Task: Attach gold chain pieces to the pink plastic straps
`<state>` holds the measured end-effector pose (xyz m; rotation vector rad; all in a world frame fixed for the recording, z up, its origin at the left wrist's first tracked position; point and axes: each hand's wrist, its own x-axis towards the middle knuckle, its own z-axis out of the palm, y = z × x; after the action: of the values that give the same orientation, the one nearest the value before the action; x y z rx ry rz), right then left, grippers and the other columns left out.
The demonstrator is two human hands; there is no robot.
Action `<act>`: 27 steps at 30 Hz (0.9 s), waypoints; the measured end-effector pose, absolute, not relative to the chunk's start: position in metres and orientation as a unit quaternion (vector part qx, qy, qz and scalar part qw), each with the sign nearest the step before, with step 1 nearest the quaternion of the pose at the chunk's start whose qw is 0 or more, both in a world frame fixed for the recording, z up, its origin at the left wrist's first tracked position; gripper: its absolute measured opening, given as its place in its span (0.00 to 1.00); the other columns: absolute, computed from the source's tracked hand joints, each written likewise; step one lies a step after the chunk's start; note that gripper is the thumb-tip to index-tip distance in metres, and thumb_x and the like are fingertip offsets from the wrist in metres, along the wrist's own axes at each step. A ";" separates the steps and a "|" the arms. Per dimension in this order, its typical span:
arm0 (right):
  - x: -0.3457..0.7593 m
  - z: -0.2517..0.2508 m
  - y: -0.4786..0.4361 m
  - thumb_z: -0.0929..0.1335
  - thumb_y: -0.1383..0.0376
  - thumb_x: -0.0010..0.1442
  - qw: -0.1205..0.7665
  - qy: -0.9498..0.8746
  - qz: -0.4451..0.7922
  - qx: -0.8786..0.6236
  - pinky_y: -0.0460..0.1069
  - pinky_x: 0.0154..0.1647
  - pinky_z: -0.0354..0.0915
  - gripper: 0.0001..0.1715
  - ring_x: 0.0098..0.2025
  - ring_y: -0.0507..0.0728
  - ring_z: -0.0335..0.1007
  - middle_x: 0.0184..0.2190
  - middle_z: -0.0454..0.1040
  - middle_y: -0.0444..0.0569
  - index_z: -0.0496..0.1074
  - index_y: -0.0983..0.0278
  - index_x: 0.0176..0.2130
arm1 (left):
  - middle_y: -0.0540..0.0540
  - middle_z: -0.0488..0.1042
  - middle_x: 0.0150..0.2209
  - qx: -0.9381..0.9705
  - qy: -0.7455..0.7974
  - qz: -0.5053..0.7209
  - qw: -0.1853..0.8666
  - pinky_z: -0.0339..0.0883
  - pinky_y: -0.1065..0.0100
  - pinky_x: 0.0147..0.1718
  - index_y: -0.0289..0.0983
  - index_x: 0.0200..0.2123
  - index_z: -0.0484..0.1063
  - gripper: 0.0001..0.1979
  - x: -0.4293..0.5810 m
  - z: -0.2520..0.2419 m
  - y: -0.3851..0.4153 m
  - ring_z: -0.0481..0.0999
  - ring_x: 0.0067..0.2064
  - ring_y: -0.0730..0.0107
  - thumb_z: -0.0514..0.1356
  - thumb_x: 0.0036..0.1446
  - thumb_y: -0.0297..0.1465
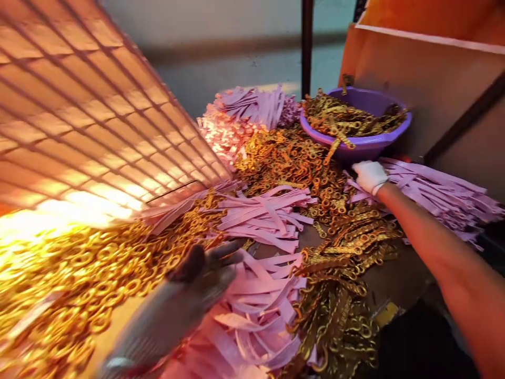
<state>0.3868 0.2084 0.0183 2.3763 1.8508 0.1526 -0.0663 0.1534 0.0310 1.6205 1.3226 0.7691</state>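
Observation:
My left hand (189,295), in a grey glove with dark fingertips, is slightly blurred. Its thumb and fingers stand apart with nothing between them, over the edge of a heap of pink fabric strips (260,310). Farther off on the right, my right hand (370,176) wears a white glove. Its fingers are closed on the near end of a bundle of pink strips (437,192), just below a purple basin (355,141); the fingertips are partly hidden. Gold-coloured metal pieces with ringed ends (335,316) lie between the two hands.
Many gold ringed pieces (98,279) spread across the left side, under a slanted barred panel (98,105) lit brightly at its base. More pink strips (256,105) are stacked at the back. Gold pieces (343,113) fill the basin. Dark bars stand behind and at right.

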 end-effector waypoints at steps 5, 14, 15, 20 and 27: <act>0.399 -0.001 0.212 0.61 0.72 0.60 0.088 0.626 0.105 0.768 0.55 0.41 0.61 0.15 0.44 0.67 0.70 0.40 0.76 0.66 0.76 0.72 0.41 | 0.31 0.76 0.54 0.292 0.400 0.280 0.822 0.77 0.58 0.48 0.30 0.50 0.76 0.22 -0.048 0.026 0.152 0.78 0.54 0.49 0.62 0.58 0.40; 0.320 0.013 0.149 0.60 0.72 0.60 -0.266 0.671 0.028 0.692 0.53 0.47 0.66 0.22 0.44 0.61 0.73 0.42 0.76 0.59 0.71 0.69 0.52 | 0.47 0.76 0.27 0.420 0.455 0.290 0.730 0.59 0.80 0.14 0.31 0.46 0.72 0.21 -0.040 0.013 0.139 0.69 0.21 0.78 0.69 0.52 0.35; 0.296 0.013 0.140 0.61 0.69 0.62 -0.315 0.698 -0.068 0.640 0.52 0.46 0.68 0.20 0.42 0.59 0.73 0.41 0.77 0.55 0.71 0.66 0.52 | 0.48 0.75 0.25 0.442 0.466 0.289 0.709 0.59 0.80 0.14 0.32 0.45 0.70 0.19 -0.036 0.013 0.138 0.69 0.20 0.78 0.69 0.52 0.35; 0.200 0.017 0.113 0.64 0.67 0.63 -0.296 0.748 -0.316 0.502 0.50 0.45 0.69 0.18 0.38 0.55 0.73 0.40 0.78 0.50 0.70 0.65 0.52 | 0.50 0.74 0.23 0.496 0.451 0.297 0.680 0.63 0.77 0.17 0.33 0.35 0.70 0.12 -0.019 0.014 0.135 0.68 0.19 0.79 0.67 0.54 0.34; 0.183 0.017 0.108 0.65 0.66 0.63 -0.209 0.793 -0.224 0.527 0.51 0.44 0.67 0.16 0.42 0.59 0.72 0.39 0.77 0.53 0.69 0.64 0.50 | 0.45 0.78 0.30 0.473 0.445 0.311 0.694 0.71 0.72 0.22 0.32 0.46 0.71 0.21 -0.019 0.018 0.134 0.73 0.23 0.74 0.68 0.52 0.36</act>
<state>0.1830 0.1075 0.0174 1.9188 2.8881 -0.8167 -0.0190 0.1341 0.0181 1.0561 0.9934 0.6941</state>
